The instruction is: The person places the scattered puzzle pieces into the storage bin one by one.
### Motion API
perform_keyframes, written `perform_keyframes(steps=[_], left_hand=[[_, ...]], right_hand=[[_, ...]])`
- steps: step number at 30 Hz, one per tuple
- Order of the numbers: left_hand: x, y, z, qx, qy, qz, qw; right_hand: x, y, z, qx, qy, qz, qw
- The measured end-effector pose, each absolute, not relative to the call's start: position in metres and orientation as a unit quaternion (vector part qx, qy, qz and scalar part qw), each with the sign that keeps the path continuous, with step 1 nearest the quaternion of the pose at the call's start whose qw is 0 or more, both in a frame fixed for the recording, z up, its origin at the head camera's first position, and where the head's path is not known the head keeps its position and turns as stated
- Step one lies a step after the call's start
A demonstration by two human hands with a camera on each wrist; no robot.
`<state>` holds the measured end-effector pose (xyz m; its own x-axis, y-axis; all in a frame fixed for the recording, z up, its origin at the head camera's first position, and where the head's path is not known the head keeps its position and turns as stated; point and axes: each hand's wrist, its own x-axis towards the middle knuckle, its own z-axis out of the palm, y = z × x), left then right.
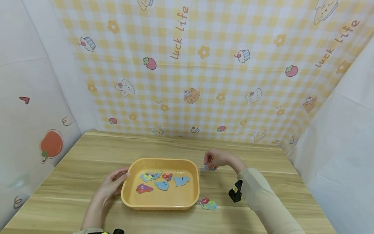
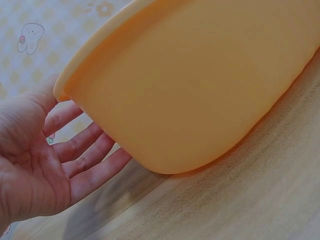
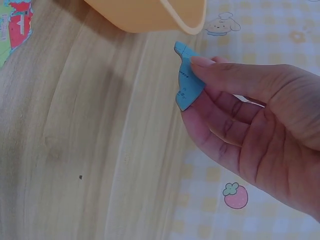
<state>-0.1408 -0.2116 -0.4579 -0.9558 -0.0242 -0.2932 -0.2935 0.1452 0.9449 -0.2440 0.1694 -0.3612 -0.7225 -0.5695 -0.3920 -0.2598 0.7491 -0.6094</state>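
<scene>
A yellow plastic basin [image 1: 160, 207] stands on the wooden table with several flat, map-printed puzzle pieces inside, among them a light blue piece [image 1: 181, 181] and a red-purple piece [image 1: 144, 188]. My left hand [image 1: 112, 185] holds the basin's left side, thumb at the rim and fingers against the outer wall [image 2: 190, 90]. Beyond the basin's right end, my right hand [image 1: 217, 158] pinches a small blue puzzle piece [image 3: 187, 80] between thumb and fingers, close over the table. Part of that piece is hidden by the fingers.
A red, green and blue puzzle piece [image 1: 208, 204] lies on the table [image 1: 263, 185] just right of the basin's near corner. Behind the table hangs a yellow checked cloth [image 1: 175, 74]; white cloths flank both sides.
</scene>
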Motion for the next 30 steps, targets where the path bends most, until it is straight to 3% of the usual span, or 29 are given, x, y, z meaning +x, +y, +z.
perform_keyframes(steps=[30], left_hand=[[-0.142,-0.214,-0.461,-0.102,0.747,0.649,0.103]], right_hand=[[-0.242,0.123,-0.354,-0.271,0.879,-0.261,0.292]])
